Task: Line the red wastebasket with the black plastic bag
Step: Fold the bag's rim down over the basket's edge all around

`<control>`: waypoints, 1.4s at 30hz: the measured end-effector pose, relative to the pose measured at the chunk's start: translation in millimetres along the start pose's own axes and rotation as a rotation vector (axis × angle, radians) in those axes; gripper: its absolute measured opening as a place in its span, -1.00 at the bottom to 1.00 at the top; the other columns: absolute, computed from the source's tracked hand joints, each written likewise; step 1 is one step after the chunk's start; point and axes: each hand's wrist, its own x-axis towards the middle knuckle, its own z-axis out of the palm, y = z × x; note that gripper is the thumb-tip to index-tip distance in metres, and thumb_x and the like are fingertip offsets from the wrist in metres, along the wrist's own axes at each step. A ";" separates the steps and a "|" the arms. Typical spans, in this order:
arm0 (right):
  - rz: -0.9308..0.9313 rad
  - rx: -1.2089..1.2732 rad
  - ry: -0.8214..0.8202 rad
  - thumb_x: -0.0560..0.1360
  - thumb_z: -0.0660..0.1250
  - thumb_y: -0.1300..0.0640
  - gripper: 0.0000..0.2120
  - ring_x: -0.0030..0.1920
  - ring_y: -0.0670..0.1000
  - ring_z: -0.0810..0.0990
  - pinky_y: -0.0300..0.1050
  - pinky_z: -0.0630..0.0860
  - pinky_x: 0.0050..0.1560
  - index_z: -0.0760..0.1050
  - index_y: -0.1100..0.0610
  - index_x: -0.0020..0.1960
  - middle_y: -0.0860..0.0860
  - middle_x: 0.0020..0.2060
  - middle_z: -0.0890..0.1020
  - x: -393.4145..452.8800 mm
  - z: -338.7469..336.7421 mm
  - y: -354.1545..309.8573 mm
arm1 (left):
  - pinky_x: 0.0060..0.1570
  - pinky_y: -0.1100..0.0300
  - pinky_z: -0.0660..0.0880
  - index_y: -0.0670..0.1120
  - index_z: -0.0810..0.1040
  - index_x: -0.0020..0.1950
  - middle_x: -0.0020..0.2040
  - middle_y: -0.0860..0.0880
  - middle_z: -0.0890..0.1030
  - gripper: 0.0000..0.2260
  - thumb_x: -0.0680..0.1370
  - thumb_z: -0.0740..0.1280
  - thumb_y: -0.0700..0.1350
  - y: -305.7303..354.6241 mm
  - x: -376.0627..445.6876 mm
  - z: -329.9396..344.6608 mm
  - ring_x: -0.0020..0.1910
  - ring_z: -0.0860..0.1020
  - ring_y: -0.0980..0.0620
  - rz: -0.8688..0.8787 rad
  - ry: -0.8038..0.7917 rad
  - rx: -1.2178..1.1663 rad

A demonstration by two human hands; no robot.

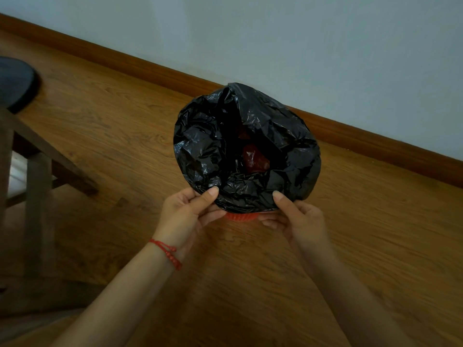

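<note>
Both hands, left hand and right hand, pinch the near edge of the black plastic bag spread just beyond them over the red wastebasket

No readable text, labels, brands, numbers or signs anywhere in view. The black plastic bag is plain glossy film with no print, and the strip of red wastebasket showing at its 6 o'clock edge carries no marking.
</note>
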 end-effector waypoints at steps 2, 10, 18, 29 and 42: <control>-0.001 0.066 0.004 0.44 0.30 0.18 -0.84 -0.37 0.00 0.66 -0.25 0.57 -0.34 0.56 0.26 -0.23 0.09 -0.43 0.68 0.4 2.4 1.4 | -0.37 0.30 0.57 -0.24 0.50 -0.20 -0.29 -0.10 0.65 -0.88 0.38 0.34 -0.19 -2.3 -0.8 0.7 -0.38 0.62 0.10 -0.011 0.044 -0.023; -0.024 0.120 -0.062 0.27 0.35 0.10 -0.80 -0.41 -0.03 0.63 -0.26 0.54 -0.35 0.58 0.25 -0.27 0.08 -0.44 0.67 -3.3 14.6 13.1 | -0.32 0.25 0.60 -0.32 0.49 -0.15 -0.36 -0.15 0.66 -0.73 0.31 0.39 -0.13 -26.7 -26.6 28.1 -0.35 0.65 -0.01 -0.065 0.155 -0.146; 0.003 -0.010 -0.085 0.26 0.34 0.00 -0.73 -0.40 -0.03 0.63 -0.26 0.54 -0.37 0.60 0.23 -0.31 0.10 -0.40 0.69 -3.5 7.2 8.1 | -0.34 0.29 0.58 -0.29 0.52 -0.22 -0.37 -0.13 0.64 -0.92 0.40 0.34 -0.26 -22.6 -22.2 29.5 -0.39 0.63 0.05 -0.045 0.140 -0.128; 0.011 -0.180 -0.068 0.27 0.32 -0.10 -0.60 -0.26 0.06 0.67 -0.20 0.56 -0.26 0.58 0.24 -0.16 0.12 -0.29 0.71 -0.2 -9.6 -3.3 | -0.38 0.31 0.57 -0.24 0.55 -0.17 -0.37 -0.10 0.67 -0.91 0.39 0.33 -0.23 -6.7 -7.8 7.8 -0.40 0.63 0.05 -0.014 -0.008 0.018; -0.089 0.055 -0.180 0.33 0.46 0.01 -0.76 -0.38 -0.03 0.62 -0.26 0.54 -0.31 0.64 0.20 -0.31 0.06 -0.41 0.68 0.5 11.6 19.3 | -0.31 0.27 0.59 -0.30 0.53 -0.20 -0.37 -0.13 0.66 -0.79 0.35 0.38 -0.14 -26.9 -27.8 27.7 -0.36 0.64 0.02 -0.076 0.147 -0.135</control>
